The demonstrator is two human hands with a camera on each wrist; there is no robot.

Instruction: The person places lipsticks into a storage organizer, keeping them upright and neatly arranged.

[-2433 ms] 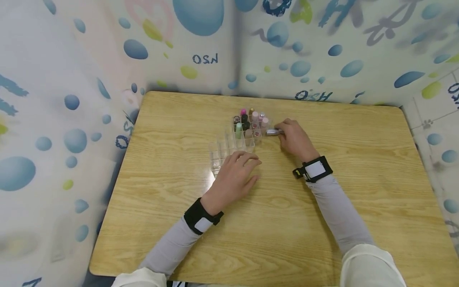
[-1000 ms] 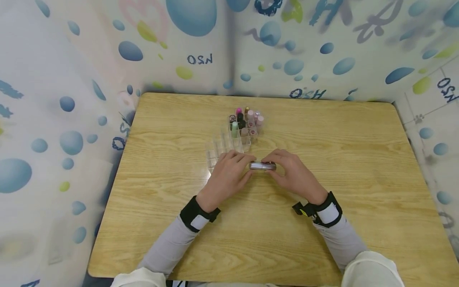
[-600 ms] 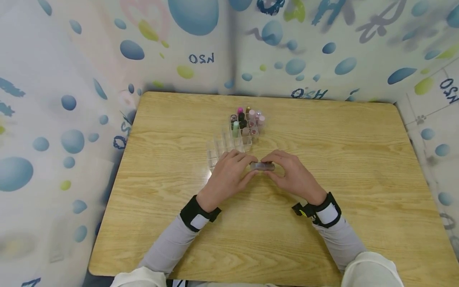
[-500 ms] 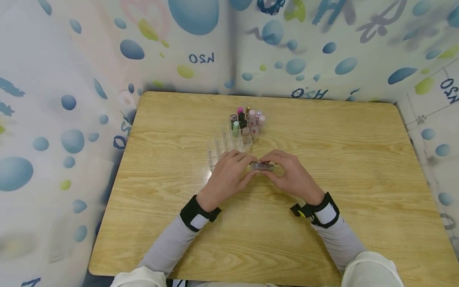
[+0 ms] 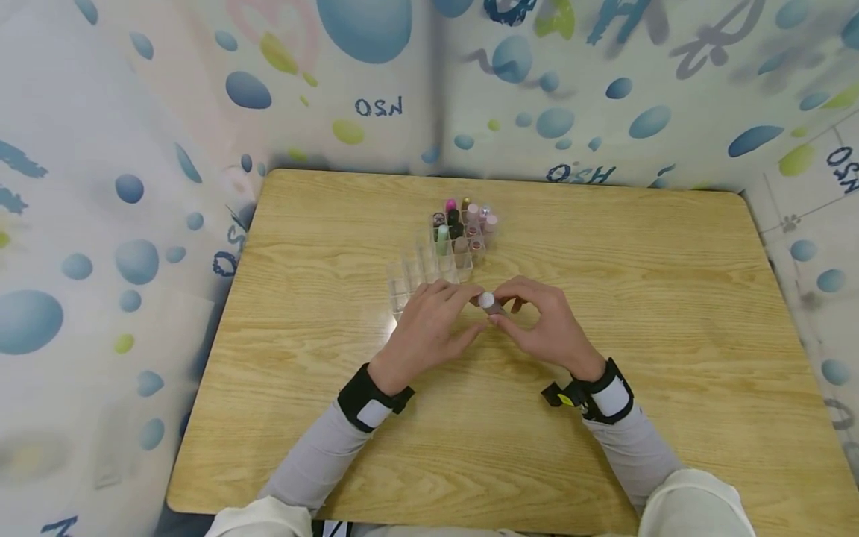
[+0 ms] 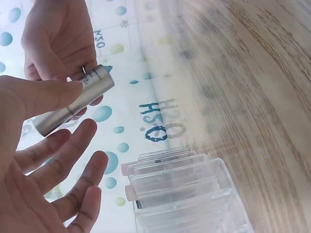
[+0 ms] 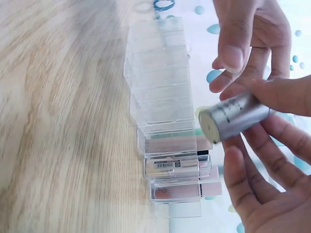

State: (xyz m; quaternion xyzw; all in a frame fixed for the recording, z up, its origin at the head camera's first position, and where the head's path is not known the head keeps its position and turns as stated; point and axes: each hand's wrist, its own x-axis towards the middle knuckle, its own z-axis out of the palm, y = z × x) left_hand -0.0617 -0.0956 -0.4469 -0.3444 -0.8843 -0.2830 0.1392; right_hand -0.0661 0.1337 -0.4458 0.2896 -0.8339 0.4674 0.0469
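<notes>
My right hand (image 5: 546, 321) pinches a silver lipstick tube (image 5: 488, 302) between thumb and fingers, in front of the clear stand. One round end of the tube (image 7: 235, 116) faces the right wrist camera, and small print runs along its side. My left hand (image 5: 429, 328) is at the tube's other side, its fingers (image 6: 73, 170) spread in the left wrist view. There its thumb overlaps the tube (image 6: 77, 104); in the right wrist view the left thumb (image 7: 233, 56) stands apart from it. The clear tiered lipstick organizer (image 5: 400, 287) is partly hidden behind my left hand.
Upright lipsticks and tubes fill the organizer's far end, among them a mint green one (image 5: 442, 239), a magenta one (image 5: 451, 204) and pale pink ones. Its near compartments (image 7: 158, 73) look bare. A patterned wall (image 5: 550, 97) borders the wooden table (image 5: 671, 298).
My right hand has brought the tube from beside the organizer to my left hand. Both held it level; now it is turned with an end upward, and my left thumb and fingers have parted.
</notes>
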